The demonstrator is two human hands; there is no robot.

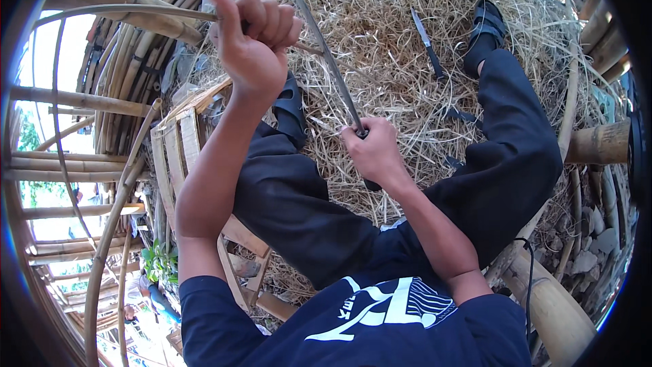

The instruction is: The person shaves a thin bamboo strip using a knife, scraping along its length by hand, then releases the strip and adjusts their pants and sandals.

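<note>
Raised at the upper left, my left hand (257,37) is closed around a thin bamboo strip (129,9). The strip bends away to the left, and its short end sticks out past my fingers. Lower and nearer the middle, my right hand (377,153) grips the dark handle of a machete (337,78). Its long, narrow blade slants up and to the left, crossing the strip's short end; whether the two touch, I cannot tell. A smaller knife (426,42) with a black handle lies on the shavings, beyond my right hand.
Pale bamboo shavings (380,13) cover the ground between my black sandals (489,24). A wooden crate (178,139) stands by my left leg. Stacked bamboo strips (129,61) and a pole frame (81,98) line the left side; thick bamboo poles (598,143) run along the right.
</note>
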